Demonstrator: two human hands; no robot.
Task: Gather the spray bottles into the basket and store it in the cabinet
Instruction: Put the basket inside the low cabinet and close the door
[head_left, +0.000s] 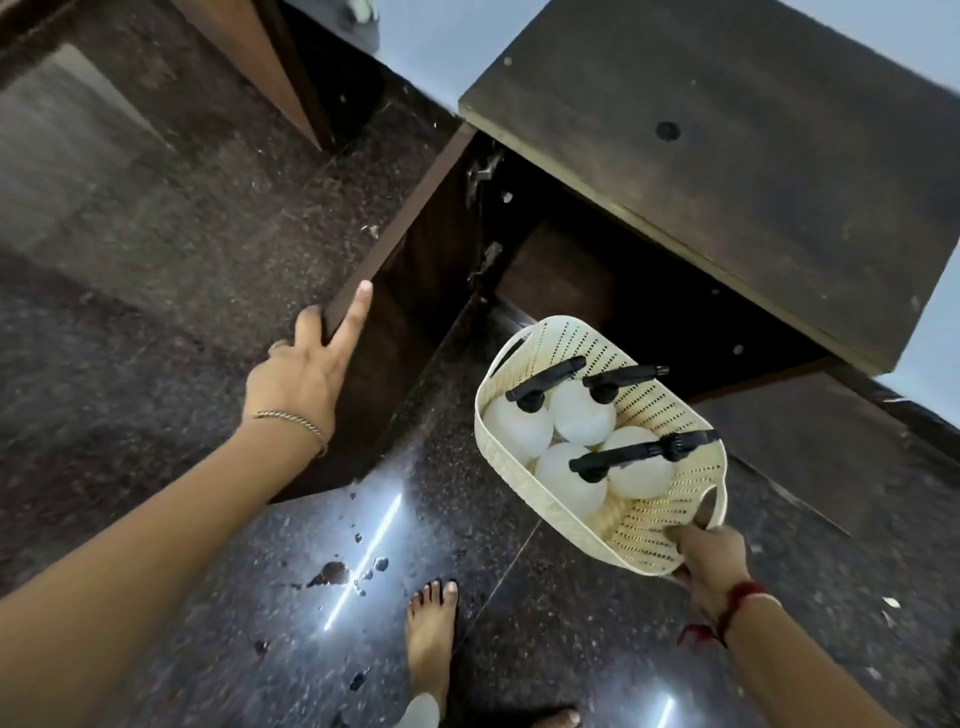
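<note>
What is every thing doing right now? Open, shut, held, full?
Cabinet door: open, its edge held by the left hand.
Cabinet: open, dark inside.
Basket: held up by the right hand, not yet in the cabinet.
Spray bottles: four, in the basket.
Floor: wet spots.

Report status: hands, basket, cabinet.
Left hand gripping open dark wooden cabinet door. Right hand holding cream perforated plastic basket, four white spray bottles inside. Cabinet opening unobstructed.
</note>
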